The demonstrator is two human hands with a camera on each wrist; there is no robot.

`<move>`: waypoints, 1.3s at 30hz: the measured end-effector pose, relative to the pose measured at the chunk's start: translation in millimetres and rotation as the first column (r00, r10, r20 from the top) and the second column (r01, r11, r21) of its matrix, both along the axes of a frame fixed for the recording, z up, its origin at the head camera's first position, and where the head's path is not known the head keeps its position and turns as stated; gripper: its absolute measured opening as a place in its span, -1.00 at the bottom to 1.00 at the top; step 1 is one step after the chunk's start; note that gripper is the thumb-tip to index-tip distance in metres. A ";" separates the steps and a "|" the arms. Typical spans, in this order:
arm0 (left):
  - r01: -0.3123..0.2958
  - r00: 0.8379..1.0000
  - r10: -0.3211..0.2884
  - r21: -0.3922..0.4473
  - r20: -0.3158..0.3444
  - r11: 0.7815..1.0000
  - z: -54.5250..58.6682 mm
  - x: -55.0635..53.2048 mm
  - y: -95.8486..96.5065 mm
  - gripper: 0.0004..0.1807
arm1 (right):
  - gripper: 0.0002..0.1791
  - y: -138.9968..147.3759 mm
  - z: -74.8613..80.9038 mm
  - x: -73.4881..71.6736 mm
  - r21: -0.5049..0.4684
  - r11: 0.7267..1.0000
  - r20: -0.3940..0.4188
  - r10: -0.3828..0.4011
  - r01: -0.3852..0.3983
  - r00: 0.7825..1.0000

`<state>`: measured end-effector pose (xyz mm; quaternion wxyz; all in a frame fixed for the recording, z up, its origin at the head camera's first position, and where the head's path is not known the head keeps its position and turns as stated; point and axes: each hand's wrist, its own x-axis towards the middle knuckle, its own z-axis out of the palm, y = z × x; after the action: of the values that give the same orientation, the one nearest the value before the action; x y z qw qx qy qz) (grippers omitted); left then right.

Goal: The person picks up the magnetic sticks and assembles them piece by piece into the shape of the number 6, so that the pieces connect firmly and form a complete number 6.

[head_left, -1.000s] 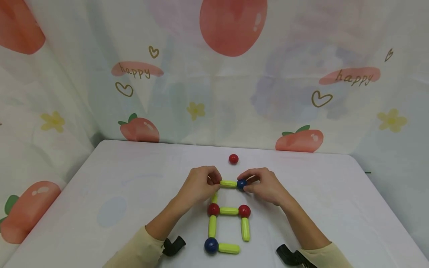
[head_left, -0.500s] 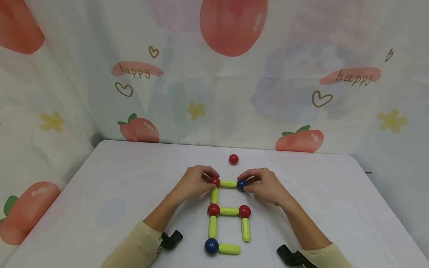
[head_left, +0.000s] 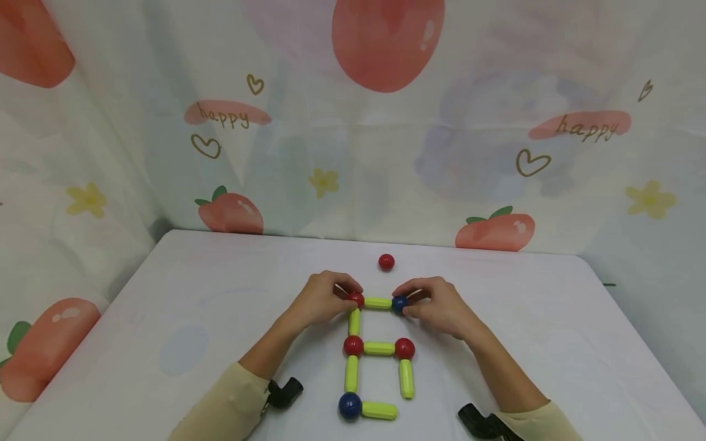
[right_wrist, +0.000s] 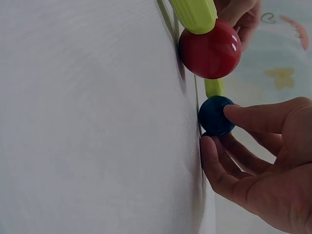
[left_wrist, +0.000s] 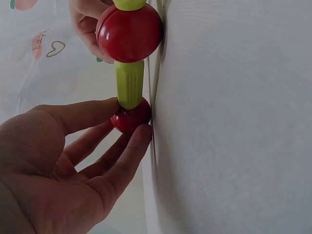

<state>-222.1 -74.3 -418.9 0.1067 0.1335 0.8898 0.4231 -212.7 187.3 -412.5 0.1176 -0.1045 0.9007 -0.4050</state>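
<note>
A figure of yellow-green rods and balls lies on the white table. My left hand point(head_left: 320, 300) pinches the red ball point(left_wrist: 130, 117) at its far left corner between thumb and fingers. The far rod point(head_left: 377, 303) joins that ball to a blue ball point(right_wrist: 216, 116), which my right hand point(head_left: 438, 306) holds between thumb and fingertips. From the far red ball a rod point(head_left: 354, 323) runs down to a middle red ball point(head_left: 353, 345). Another rod point(head_left: 379, 348) links this one to a second middle red ball point(head_left: 405, 349). No rod joins the held blue ball to it.
A loose red ball point(head_left: 387, 262) sits beyond the hands. Nearer, a large blue ball point(head_left: 350, 406) bears a rod point(head_left: 379, 411) pointing right. Another rod point(head_left: 406, 380) hangs from the right middle ball, its near end free. A printed curtain point(head_left: 380, 171) stands behind the table.
My left hand has drawn slightly left and back, uncovering the far red ball at the corner where two rods meet. My right hand stays at the blue ball.
</note>
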 end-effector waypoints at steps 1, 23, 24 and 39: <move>-0.002 1.000 0.002 0.000 0.002 1.000 -0.5 -0.1 -0.2 -0.75 | -0.68 0.1 0.3 0.0 0.002 1.000 0.000 0.005 -0.005 1.000; -0.056 0.998 0.055 0.022 0.038 0.998 -1.9 -2.3 1.0 -0.77 | -0.58 -10.0 5.8 -46.8 0.005 0.994 -0.103 -0.104 0.105 0.989; -0.060 0.997 0.060 0.020 0.041 0.998 -1.5 -2.1 1.2 -0.77 | -0.57 -12.1 4.6 -50.1 0.007 0.995 -0.102 -0.102 0.104 0.989; -0.059 0.998 0.058 0.022 0.038 0.998 -1.5 -1.4 0.1 -0.77 | -0.58 -24.8 -5.1 -67.8 0.034 0.995 -0.087 -0.089 0.092 0.992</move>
<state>-223.5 -74.2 -420.4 0.1092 0.1010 0.8862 0.4389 -280.4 162.5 -417.7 0.0623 -0.0784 0.9162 -0.3880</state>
